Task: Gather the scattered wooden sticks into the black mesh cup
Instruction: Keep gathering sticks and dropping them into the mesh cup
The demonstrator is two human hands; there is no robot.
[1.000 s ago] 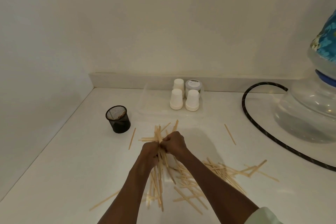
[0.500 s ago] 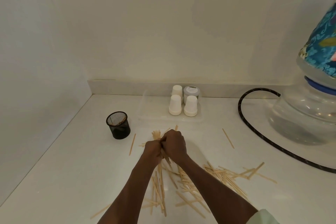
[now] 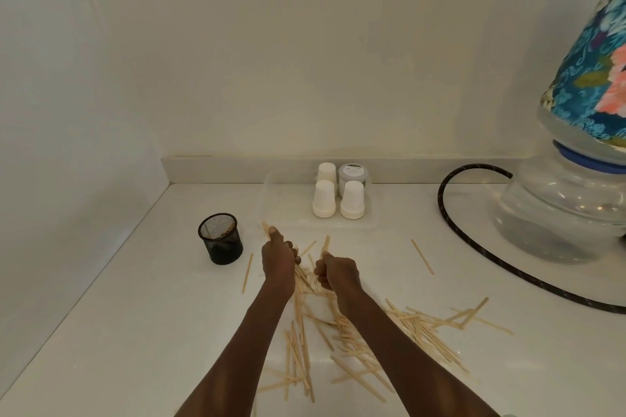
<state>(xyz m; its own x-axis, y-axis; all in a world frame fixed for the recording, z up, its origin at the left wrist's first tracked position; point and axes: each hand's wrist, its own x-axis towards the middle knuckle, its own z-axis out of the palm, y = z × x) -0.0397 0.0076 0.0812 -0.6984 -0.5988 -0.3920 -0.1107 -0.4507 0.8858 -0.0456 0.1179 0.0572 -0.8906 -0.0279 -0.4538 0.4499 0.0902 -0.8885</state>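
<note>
My left hand (image 3: 278, 261) grips a bundle of wooden sticks (image 3: 366, 345); my right hand (image 3: 337, 272) pinches a few more. Most lie scattered on the counter (image 3: 118, 332) under my forearms. The black mesh cup (image 3: 221, 243) stands upright, left of my hands. Beyond: three white cups (image 3: 324, 198), one jar (image 3: 353, 173), a black hose (image 3: 450, 223).

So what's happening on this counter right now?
A person is collecting wooden sticks by hand. The left hand grips a bundle of sticks beside the black mesh cup, which seems to hold a few already. The right hand holds a few more. Many loose sticks lie scattered on the white counter, so most of the gathering is not yet done.
</note>
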